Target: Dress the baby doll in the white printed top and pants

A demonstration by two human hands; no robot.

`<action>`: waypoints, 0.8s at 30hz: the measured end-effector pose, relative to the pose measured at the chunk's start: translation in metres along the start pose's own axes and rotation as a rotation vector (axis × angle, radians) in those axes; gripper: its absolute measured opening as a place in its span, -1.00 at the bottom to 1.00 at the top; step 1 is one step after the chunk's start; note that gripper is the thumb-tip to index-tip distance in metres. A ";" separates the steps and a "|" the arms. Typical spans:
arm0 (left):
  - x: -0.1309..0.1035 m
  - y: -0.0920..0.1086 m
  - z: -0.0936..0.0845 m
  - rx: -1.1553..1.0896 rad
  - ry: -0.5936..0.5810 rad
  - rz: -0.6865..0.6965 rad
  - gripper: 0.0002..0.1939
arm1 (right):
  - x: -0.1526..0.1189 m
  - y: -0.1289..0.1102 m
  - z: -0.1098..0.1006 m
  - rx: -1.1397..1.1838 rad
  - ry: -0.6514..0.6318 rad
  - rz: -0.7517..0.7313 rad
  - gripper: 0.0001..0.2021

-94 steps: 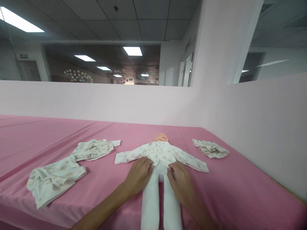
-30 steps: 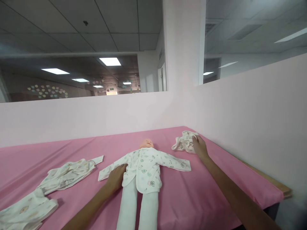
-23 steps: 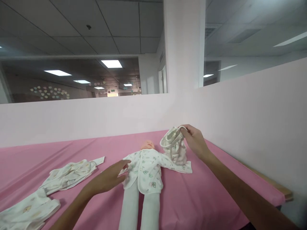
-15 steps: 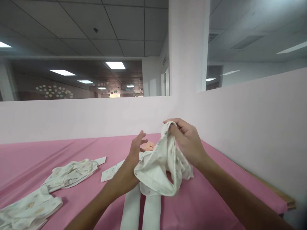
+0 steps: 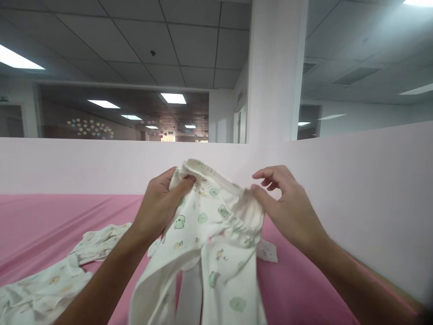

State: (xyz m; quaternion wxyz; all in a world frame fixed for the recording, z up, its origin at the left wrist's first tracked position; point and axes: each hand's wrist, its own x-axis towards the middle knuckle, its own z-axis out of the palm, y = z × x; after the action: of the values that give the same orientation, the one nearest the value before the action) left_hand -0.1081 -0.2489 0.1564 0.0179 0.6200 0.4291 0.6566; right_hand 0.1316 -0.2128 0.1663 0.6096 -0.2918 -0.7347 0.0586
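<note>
White baby pants with green and yellow animal prints hang in front of me, their gathered waistband at the top and the legs running down past the lower edge. My left hand grips the waistband's left side, thumb in front. At the right end of the waistband is my right hand; its thumb tip meets the fabric while the other fingers are apart from it. Behind the pants, a white sleeve end and a white leg shape show in part on the bed.
Another white printed baby garment lies spread at the left. Everything rests on a pink sheet. A low white wall with windows above runs along the back, and a second wall borders the right side.
The bunched garment in my right hand is now unfolded into pants, held upright. My left hand has closed on the waistband; my right has moved right and its fingers have loosened.
</note>
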 end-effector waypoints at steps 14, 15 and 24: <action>0.004 -0.026 0.023 -0.122 -0.498 -0.296 -0.69 | -0.040 0.011 0.043 0.264 -0.407 0.394 -0.77; 0.005 -0.029 0.024 -0.140 -0.512 -0.313 -0.70 | -0.042 0.012 0.044 0.304 -0.462 0.393 -0.79; 0.001 -0.037 0.027 -0.188 -0.642 -0.344 -0.63 | -0.046 0.029 0.056 0.305 -0.397 0.440 -0.69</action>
State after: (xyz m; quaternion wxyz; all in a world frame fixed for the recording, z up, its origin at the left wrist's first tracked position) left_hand -0.1049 -0.2101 0.1318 0.3185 0.7088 0.4375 0.4526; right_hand 0.0936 -0.1963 0.1001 0.4639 -0.3318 -0.7412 0.3541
